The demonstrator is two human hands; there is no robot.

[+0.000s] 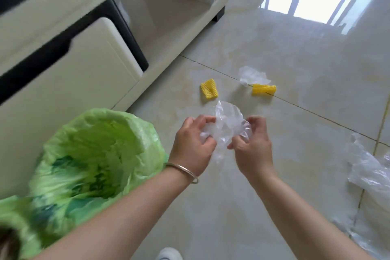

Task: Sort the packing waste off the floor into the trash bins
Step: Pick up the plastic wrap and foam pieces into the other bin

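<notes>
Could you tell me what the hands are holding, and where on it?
A crumpled clear plastic bag: left hand grips its left side, right hand its right.

Two bare forearms, no sleeves visible. Left hand (193,143) and right hand (252,148) bare, no gloves or rings seen. Thin metal bangle (183,172) on left wrist. White shoe toe (169,254) at bottom edge.

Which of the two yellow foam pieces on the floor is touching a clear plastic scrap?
The right yellow foam piece: a crumpled clear scrap lies against its far left end. The left yellow foam piece lies alone on bare tile.
</notes>
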